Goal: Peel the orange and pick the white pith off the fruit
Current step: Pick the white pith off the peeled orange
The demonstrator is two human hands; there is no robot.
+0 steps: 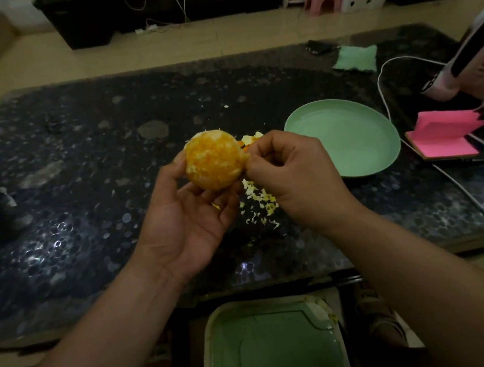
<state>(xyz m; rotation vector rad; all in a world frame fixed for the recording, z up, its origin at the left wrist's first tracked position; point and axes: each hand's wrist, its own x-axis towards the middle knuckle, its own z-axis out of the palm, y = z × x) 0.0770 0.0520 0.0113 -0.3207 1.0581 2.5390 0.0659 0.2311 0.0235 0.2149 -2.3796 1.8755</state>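
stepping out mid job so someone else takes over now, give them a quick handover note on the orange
Left hand holds the orange above the table, fingers curled round it.
Right hand pinches a bit of pith at the orange's right side.
Pith scraps lie on the table under the hands; peel pieces just behind the right hand; green plate to the right.
Done: the peel is off.
Left: white patches cover much of the fruit; keep picking.

Orange (212, 159) flecked white, mint-green plate (346, 140), pink notepad (445, 138), black speckled table (84, 157), seemingly green tray (274, 349)
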